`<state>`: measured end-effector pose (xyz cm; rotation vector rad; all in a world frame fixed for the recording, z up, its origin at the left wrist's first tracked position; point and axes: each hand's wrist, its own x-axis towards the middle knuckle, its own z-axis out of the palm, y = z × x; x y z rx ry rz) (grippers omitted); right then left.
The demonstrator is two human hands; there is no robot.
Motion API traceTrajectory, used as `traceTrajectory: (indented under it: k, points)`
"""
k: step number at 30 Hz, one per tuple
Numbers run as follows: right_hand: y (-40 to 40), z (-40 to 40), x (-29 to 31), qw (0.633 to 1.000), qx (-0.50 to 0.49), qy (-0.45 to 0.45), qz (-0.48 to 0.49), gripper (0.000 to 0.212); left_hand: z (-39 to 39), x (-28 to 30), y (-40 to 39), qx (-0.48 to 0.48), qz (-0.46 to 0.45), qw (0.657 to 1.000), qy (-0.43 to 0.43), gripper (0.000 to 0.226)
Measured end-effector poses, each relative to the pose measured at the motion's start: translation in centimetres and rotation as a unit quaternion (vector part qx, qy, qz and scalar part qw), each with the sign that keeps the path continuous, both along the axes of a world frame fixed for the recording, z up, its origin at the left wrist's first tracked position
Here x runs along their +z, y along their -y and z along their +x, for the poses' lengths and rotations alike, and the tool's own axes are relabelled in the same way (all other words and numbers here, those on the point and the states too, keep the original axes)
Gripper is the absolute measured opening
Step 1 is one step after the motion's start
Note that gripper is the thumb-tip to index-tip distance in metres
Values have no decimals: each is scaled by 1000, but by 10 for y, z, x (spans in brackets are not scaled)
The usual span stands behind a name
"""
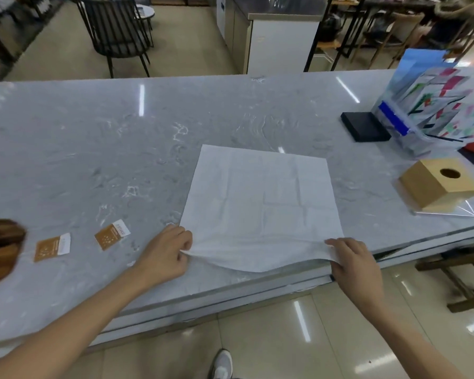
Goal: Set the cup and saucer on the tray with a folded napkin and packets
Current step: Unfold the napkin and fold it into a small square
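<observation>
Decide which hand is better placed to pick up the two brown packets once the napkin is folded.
Probably the left hand: the two brown packets lie just to its left on the counter; the right hand holds the napkin corner farther away.

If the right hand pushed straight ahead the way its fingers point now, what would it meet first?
Only the napkin it already pinches; the right hand points up and slightly left across the sheet. Beyond that the counter looks bare, though depth is hard to judge.
</observation>
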<state>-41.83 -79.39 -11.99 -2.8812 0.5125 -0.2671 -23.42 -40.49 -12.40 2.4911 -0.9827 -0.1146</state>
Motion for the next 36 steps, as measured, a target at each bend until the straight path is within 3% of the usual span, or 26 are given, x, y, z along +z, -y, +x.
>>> traceTrajectory:
  k: [5,11,16,18,21,24,28,32,36]
  points:
    - [8,17,30,993,63,69,77,45,-8,-4,-27,28,14,1000,5,22]
    - [-18,43,80,973,105,146,143,27,-11,16,-10,63,93,994,1,48]
    - [-69,52,116,966,178,145,120,29,-47,70,57,-14,-54,995,-78,81]
    - [-93,55,126,969,187,129,98,35,-63,92,86,-20,-126,988,-84,77]
    - [-111,61,134,963,207,153,79,41,-71,116,104,-8,-229,972,-49,48]
    - [-105,71,138,954,232,132,136,44,-62,127,93,-4,-255,967,-26,29]
    - [-94,92,117,950,273,121,93,30,-45,142,62,26,-300,953,-18,25]
    - [-77,118,79,974,183,114,76,11,-28,167,23,56,-365,926,-74,12]
    - [-60,142,55,989,116,59,70,15,-11,186,-10,69,-401,912,-59,29]
